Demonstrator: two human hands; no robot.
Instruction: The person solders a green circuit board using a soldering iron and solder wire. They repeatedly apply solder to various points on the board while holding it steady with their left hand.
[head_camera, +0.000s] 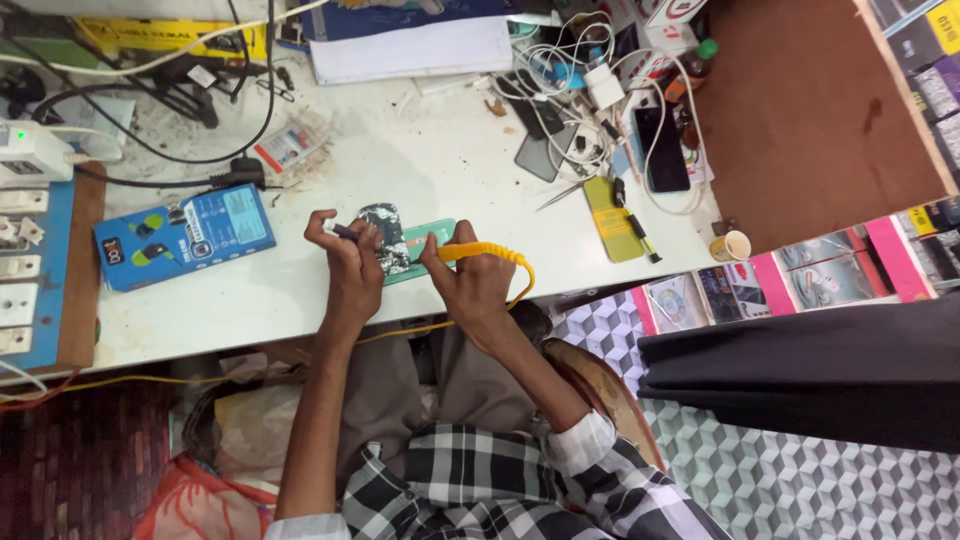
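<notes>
1. We see a white table (400, 160) spread across the upper part of the view, scuffed and crowded with gear along its far edge.
2. A brown board (800, 110) lies at the right end of the table, and a blue panel of switches and sockets (25, 290) sits at the left end.
3. A blue product box (185, 236) lies left of our hands, and a tangle of white cables and chargers (590, 70) lies well apart at the far right, beside a dark phone (663, 148).
4. Our right hand (475, 285) has its fingers closed around a yellow-handled soldering iron (485, 251), whose yellow cord (440, 325) loops off the table edge.
5. Our left hand (352, 262) has its fingers pinched on a thin dark tool (340, 230).
6. Between the two hands, near the table's front edge, lies a small teal device (425, 245), partly covered with crumpled silver foil (385, 235); the iron's tip points at it.
</notes>
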